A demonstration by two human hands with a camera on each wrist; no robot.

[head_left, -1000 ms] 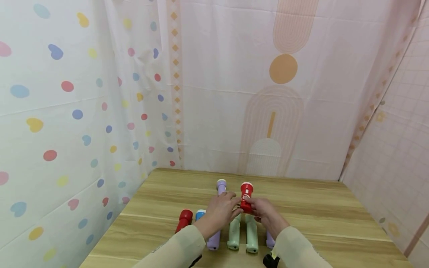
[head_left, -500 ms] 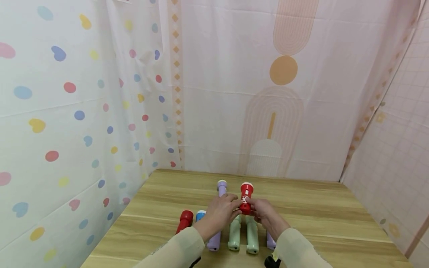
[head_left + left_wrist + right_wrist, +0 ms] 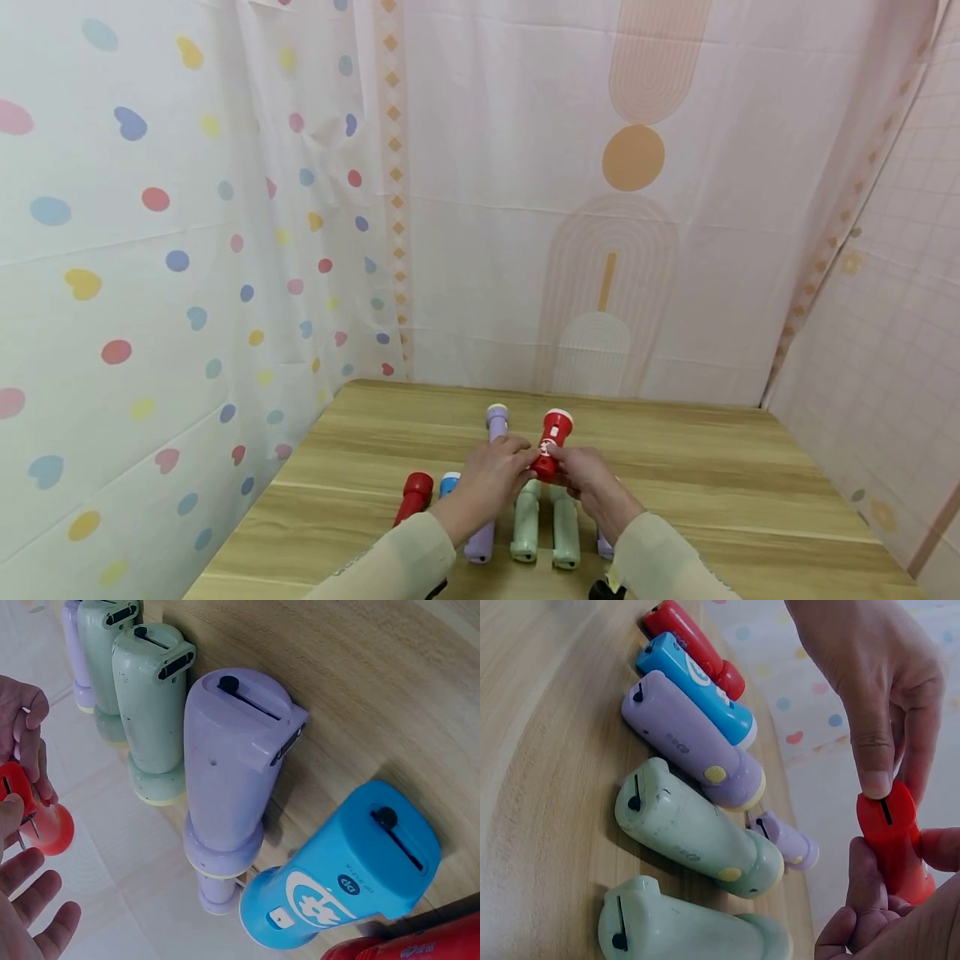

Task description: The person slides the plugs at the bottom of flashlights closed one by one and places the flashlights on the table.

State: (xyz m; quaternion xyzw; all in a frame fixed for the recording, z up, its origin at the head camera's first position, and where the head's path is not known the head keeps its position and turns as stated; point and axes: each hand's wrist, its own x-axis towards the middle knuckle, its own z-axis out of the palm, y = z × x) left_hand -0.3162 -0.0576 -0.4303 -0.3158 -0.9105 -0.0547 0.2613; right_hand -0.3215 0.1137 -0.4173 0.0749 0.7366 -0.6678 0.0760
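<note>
Both hands hold a red flashlight (image 3: 556, 427) with a white-rimmed head, its head pointing away from me. My left hand (image 3: 495, 475) pinches the base end, its thumb at the dark slot seen in the right wrist view. Around the body curls my right hand (image 3: 596, 483), thumb on top. In the left wrist view, thin metal prongs (image 3: 32, 827) show at the red flashlight's base, beside the left thumb. Beneath the hands lie two mint-green flashlights (image 3: 526, 525) and a purple flashlight (image 3: 229, 765).
Left of these lie a blue flashlight (image 3: 345, 870) and a dark red flashlight (image 3: 415, 492). A thinner purple flashlight (image 3: 497, 417) lies farther back. Another purple flashlight (image 3: 604, 546) is partly hidden by the right wrist. Patterned curtains (image 3: 480, 208) surround the wooden table (image 3: 712, 467).
The red flashlight has tilted, its head swinging slightly to the right and its base to the left. Both hands keep hold of it and have barely moved.
</note>
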